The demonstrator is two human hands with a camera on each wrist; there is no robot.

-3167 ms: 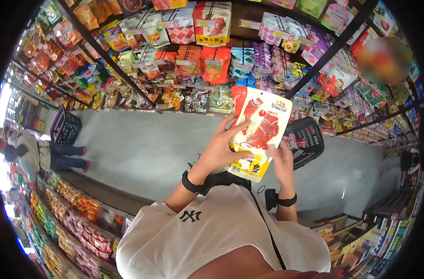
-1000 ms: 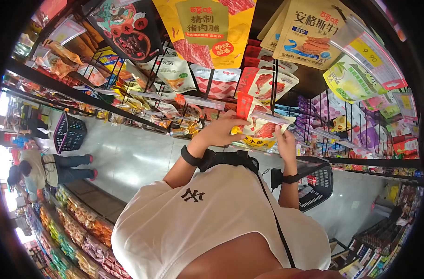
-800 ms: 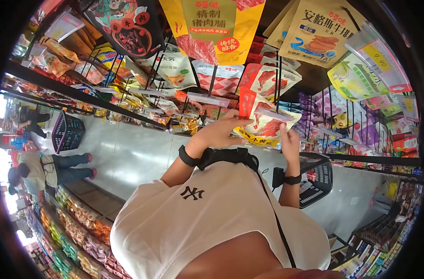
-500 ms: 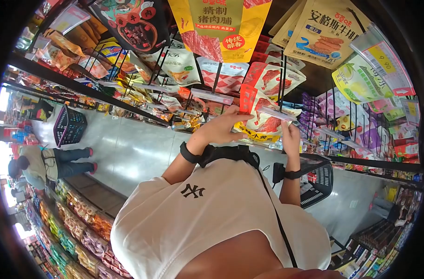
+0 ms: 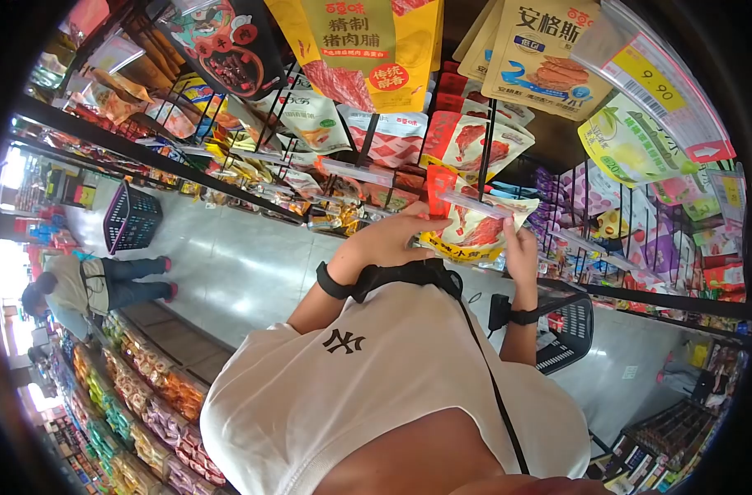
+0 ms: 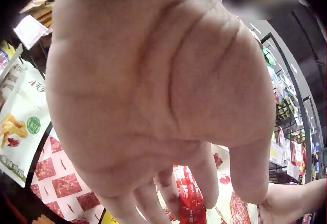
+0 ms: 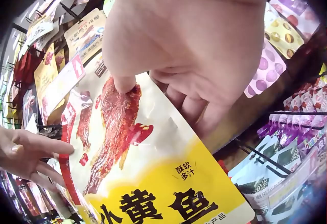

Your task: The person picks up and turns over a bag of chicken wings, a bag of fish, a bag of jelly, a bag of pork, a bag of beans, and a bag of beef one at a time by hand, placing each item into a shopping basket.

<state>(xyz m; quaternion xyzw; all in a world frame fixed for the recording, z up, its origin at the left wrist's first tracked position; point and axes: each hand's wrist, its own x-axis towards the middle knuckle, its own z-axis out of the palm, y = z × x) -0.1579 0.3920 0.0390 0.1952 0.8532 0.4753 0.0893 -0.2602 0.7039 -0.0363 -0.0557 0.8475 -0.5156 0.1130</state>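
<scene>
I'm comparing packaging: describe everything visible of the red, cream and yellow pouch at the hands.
This pouch looks like glossy flexible film: cream front, red side strip, reddish-brown food pictures, yellow bottom with bold black characters. It is at the snack rack, yellow end toward the person, a clear tag holder crossing its front. The right hand pinches it; the left hand touches its red side.

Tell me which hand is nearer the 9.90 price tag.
Right. In the head view, the right hand, holding the right side of the pouch, is below and left of the price tag; the left hand is farther left, at the pouch's opposite edge.
</scene>
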